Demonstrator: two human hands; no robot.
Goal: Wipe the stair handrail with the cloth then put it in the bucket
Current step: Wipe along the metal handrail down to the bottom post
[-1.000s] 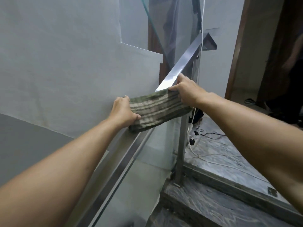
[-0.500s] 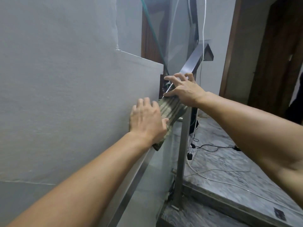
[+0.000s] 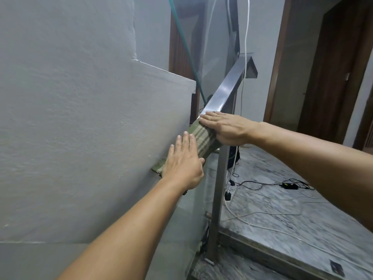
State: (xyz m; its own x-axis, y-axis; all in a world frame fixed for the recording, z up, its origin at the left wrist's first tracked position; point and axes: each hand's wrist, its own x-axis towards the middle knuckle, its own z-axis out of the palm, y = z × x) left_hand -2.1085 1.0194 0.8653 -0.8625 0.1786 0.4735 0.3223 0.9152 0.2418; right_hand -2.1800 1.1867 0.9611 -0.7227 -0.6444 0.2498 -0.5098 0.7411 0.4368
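Note:
A green striped cloth (image 3: 201, 139) lies lengthwise along the sloping steel handrail (image 3: 226, 87). My left hand (image 3: 183, 161) presses flat on the cloth's lower end, fingers straight and together. My right hand (image 3: 228, 128) lies palm-down across the cloth's upper end, its thumb side wrapped over the rail's edge. Shiny bare rail runs up past my right hand to its top end. No bucket is in view.
A grey plastered wall (image 3: 80, 118) stands close on the left of the rail. A steel post (image 3: 219, 199) and a glass panel stand under it. Cables and a black adapter (image 3: 289, 185) lie on the marble landing at right. A dark wooden door (image 3: 333, 67) stands beyond.
The cloth, earlier held stretched across the rail by its two ends, now lies along the rail. Both hands have flattened on top of it.

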